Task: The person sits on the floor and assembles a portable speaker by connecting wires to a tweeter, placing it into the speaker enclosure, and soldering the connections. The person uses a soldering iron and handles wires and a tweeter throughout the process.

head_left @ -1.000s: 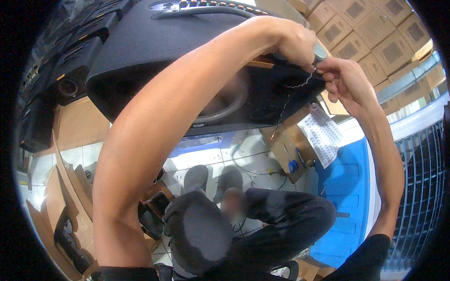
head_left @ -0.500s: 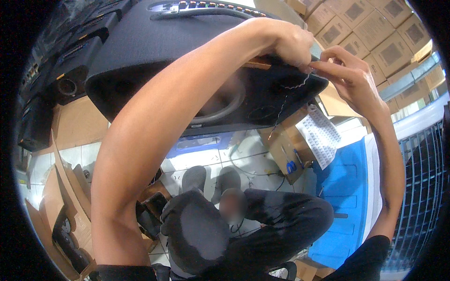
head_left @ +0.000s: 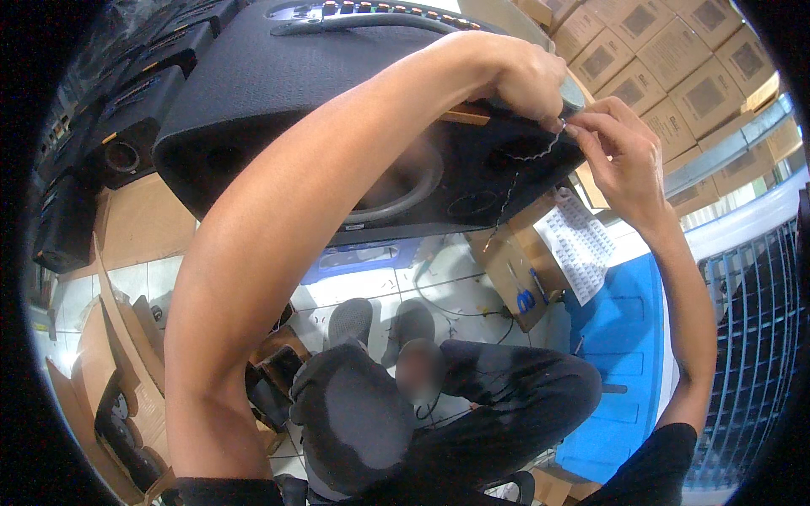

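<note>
A large black speaker cabinet lies before me, with a carry handle and a row of knobs on its far side. My left hand reaches across it, closed in a pinch at the end of a thin twisted wire. Thumb and forefinger of my right hand meet at the same wire end, close to the left fingertips. The wire curls down over the cabinet's dark face, beside a round opening. A second twisted wire hangs from that face, its tip bare.
Stacked cartons fill the back right. A blue plastic box and a fan's grille stand on the right. Blue-handled scissors sit in an open carton near a printed sheet. More black speakers line the left.
My right hand has turned and shifted slightly left and down, its fingers less curled. The left hand stays almost in place at the wire's end.
</note>
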A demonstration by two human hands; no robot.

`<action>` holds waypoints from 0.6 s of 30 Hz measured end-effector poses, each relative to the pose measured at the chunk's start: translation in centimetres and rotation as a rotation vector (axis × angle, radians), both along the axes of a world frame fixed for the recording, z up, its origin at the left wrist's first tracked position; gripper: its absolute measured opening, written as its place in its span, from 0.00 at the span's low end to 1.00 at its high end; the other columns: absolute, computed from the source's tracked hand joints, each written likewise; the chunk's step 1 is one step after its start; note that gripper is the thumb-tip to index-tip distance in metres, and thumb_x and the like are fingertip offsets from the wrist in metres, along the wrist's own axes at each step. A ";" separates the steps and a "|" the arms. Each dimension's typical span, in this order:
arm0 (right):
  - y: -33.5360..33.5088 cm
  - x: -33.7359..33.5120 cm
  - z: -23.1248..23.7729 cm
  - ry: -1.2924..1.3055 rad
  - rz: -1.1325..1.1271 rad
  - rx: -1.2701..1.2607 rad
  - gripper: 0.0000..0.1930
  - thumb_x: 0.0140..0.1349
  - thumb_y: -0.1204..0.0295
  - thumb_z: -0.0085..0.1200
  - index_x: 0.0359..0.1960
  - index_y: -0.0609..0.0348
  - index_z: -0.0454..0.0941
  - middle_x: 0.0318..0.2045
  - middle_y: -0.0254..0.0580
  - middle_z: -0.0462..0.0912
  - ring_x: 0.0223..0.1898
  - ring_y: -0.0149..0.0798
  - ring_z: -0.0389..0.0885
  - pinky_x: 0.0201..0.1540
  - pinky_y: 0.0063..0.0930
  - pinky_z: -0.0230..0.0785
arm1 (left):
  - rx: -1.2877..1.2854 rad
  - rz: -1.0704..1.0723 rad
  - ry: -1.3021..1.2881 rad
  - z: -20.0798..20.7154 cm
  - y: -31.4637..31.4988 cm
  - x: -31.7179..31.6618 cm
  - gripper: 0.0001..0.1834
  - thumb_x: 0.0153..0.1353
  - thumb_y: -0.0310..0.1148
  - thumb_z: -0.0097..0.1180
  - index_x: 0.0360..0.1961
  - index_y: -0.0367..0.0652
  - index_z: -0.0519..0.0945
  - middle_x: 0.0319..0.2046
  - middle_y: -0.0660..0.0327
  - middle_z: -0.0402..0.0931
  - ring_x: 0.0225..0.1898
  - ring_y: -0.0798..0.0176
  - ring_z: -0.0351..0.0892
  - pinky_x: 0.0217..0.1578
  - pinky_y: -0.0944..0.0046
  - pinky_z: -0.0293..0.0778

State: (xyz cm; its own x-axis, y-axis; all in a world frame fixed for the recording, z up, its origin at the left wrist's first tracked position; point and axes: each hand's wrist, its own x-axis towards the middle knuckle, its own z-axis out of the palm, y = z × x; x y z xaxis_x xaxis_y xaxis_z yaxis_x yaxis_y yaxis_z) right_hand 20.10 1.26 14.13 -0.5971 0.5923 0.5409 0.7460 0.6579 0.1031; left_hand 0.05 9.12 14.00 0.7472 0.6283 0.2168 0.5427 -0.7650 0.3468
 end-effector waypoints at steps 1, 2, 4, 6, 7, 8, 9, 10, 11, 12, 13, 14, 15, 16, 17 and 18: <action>-0.2 -0.2 -0.2 0.037 -0.026 -0.010 0.06 0.60 0.74 0.63 0.37 0.63 0.85 0.33 0.45 0.82 0.33 0.47 0.83 0.37 0.35 0.75 | 0.011 -0.001 0.013 0.0 0.0 0.0 0.45 0.59 0.49 0.66 0.65 0.23 0.64 0.62 0.32 0.68 0.63 0.38 0.70 0.64 0.53 0.66; -0.4 -0.4 -0.4 0.055 -0.054 -0.007 0.06 0.60 0.74 0.63 0.36 0.63 0.85 0.33 0.46 0.82 0.33 0.48 0.83 0.37 0.36 0.75 | -0.003 -0.009 0.010 0.1 0.1 0.0 0.45 0.59 0.49 0.66 0.66 0.23 0.64 0.62 0.32 0.67 0.64 0.38 0.70 0.65 0.53 0.66; -0.8 -1.0 -0.6 0.088 -0.111 -0.004 0.06 0.60 0.73 0.63 0.35 0.64 0.85 0.32 0.46 0.82 0.33 0.48 0.83 0.37 0.37 0.74 | -0.027 -0.039 0.022 0.2 0.2 0.0 0.46 0.59 0.48 0.66 0.67 0.23 0.62 0.63 0.32 0.67 0.65 0.38 0.69 0.65 0.54 0.65; -1.1 -1.5 -0.5 0.061 -0.166 0.022 0.07 0.59 0.72 0.62 0.34 0.63 0.85 0.32 0.47 0.82 0.33 0.49 0.84 0.37 0.40 0.74 | -0.010 -0.016 0.010 0.1 0.2 0.0 0.46 0.59 0.48 0.66 0.67 0.23 0.62 0.63 0.32 0.67 0.65 0.38 0.69 0.65 0.54 0.65; -1.2 -1.9 -0.5 0.046 -0.193 0.034 0.07 0.59 0.71 0.61 0.34 0.63 0.85 0.32 0.47 0.82 0.33 0.49 0.84 0.37 0.41 0.74 | 0.002 -0.011 0.010 0.0 0.2 0.1 0.46 0.59 0.47 0.66 0.67 0.23 0.62 0.63 0.33 0.67 0.65 0.38 0.69 0.65 0.54 0.66; -1.2 -2.2 -0.3 0.044 -0.219 0.025 0.07 0.59 0.71 0.61 0.33 0.64 0.85 0.31 0.48 0.82 0.33 0.50 0.84 0.37 0.42 0.75 | -0.002 0.002 0.010 0.0 0.2 0.1 0.46 0.59 0.47 0.66 0.67 0.23 0.63 0.63 0.33 0.67 0.65 0.38 0.69 0.65 0.54 0.66; -1.3 -2.5 -0.2 0.043 -0.246 0.016 0.08 0.59 0.71 0.60 0.32 0.64 0.85 0.31 0.49 0.83 0.33 0.51 0.84 0.37 0.42 0.75 | -0.003 0.008 0.017 0.0 0.2 0.2 0.45 0.59 0.47 0.66 0.67 0.24 0.63 0.63 0.33 0.67 0.65 0.38 0.69 0.65 0.54 0.66; -1.4 -2.8 0.0 0.048 -0.298 0.000 0.08 0.59 0.71 0.60 0.31 0.65 0.85 0.30 0.50 0.83 0.33 0.51 0.85 0.37 0.42 0.75 | -0.004 0.015 0.024 0.0 0.2 0.2 0.45 0.60 0.47 0.66 0.67 0.24 0.63 0.62 0.33 0.67 0.64 0.38 0.69 0.65 0.54 0.66; -1.5 -3.0 0.1 0.067 -0.323 -0.032 0.09 0.59 0.70 0.60 0.31 0.65 0.85 0.29 0.51 0.83 0.32 0.50 0.85 0.37 0.41 0.75 | -0.007 0.010 0.026 0.0 0.2 0.2 0.45 0.60 0.47 0.66 0.67 0.24 0.63 0.62 0.33 0.67 0.64 0.38 0.69 0.65 0.54 0.66; -1.6 -3.3 0.2 0.093 -0.373 -0.070 0.09 0.59 0.70 0.60 0.30 0.66 0.85 0.28 0.52 0.83 0.31 0.49 0.85 0.37 0.39 0.75 | -0.008 0.006 0.028 0.1 0.3 0.2 0.45 0.59 0.47 0.66 0.67 0.23 0.63 0.62 0.33 0.67 0.64 0.38 0.69 0.65 0.54 0.66; -1.7 -3.3 0.4 0.121 -0.382 -0.099 0.10 0.58 0.69 0.60 0.30 0.66 0.85 0.26 0.53 0.84 0.30 0.47 0.85 0.37 0.37 0.75 | -0.009 0.001 0.030 0.1 0.3 0.2 0.45 0.59 0.47 0.66 0.67 0.23 0.63 0.62 0.33 0.68 0.64 0.38 0.69 0.65 0.54 0.66; -1.7 -3.3 0.8 0.137 -0.433 -0.176 0.10 0.59 0.70 0.60 0.30 0.67 0.85 0.25 0.53 0.84 0.29 0.45 0.85 0.37 0.36 0.75 | -0.010 -0.001 0.018 0.1 0.2 0.2 0.44 0.60 0.47 0.66 0.66 0.24 0.63 0.62 0.33 0.68 0.64 0.38 0.70 0.65 0.54 0.66; -1.7 -3.1 1.2 0.155 -0.441 -0.243 0.10 0.59 0.70 0.60 0.30 0.68 0.85 0.24 0.53 0.83 0.29 0.44 0.85 0.37 0.34 0.75 | -0.009 -0.003 0.006 0.1 0.1 0.1 0.44 0.60 0.46 0.66 0.66 0.24 0.64 0.62 0.33 0.68 0.64 0.38 0.70 0.64 0.53 0.67; -1.7 -2.8 1.6 0.177 -0.406 -0.310 0.10 0.59 0.70 0.61 0.30 0.68 0.85 0.23 0.53 0.83 0.28 0.42 0.85 0.37 0.32 0.75 | -0.011 -0.006 -0.001 0.1 0.0 0.1 0.43 0.60 0.46 0.66 0.66 0.24 0.64 0.61 0.33 0.69 0.63 0.38 0.71 0.64 0.53 0.67; -1.6 -2.3 2.0 0.169 -0.367 -0.330 0.10 0.60 0.71 0.60 0.31 0.68 0.86 0.24 0.52 0.83 0.29 0.40 0.85 0.37 0.31 0.75 | -0.007 0.007 0.001 0.2 -0.1 0.0 0.43 0.60 0.46 0.66 0.65 0.24 0.65 0.61 0.34 0.69 0.63 0.38 0.71 0.64 0.53 0.67; -1.5 -1.7 2.6 0.162 -0.284 -0.348 0.09 0.61 0.71 0.60 0.32 0.68 0.86 0.24 0.51 0.83 0.30 0.38 0.84 0.37 0.30 0.74 | -0.005 0.021 0.006 0.2 -0.2 0.0 0.42 0.60 0.46 0.66 0.64 0.24 0.65 0.61 0.34 0.70 0.62 0.38 0.72 0.64 0.53 0.67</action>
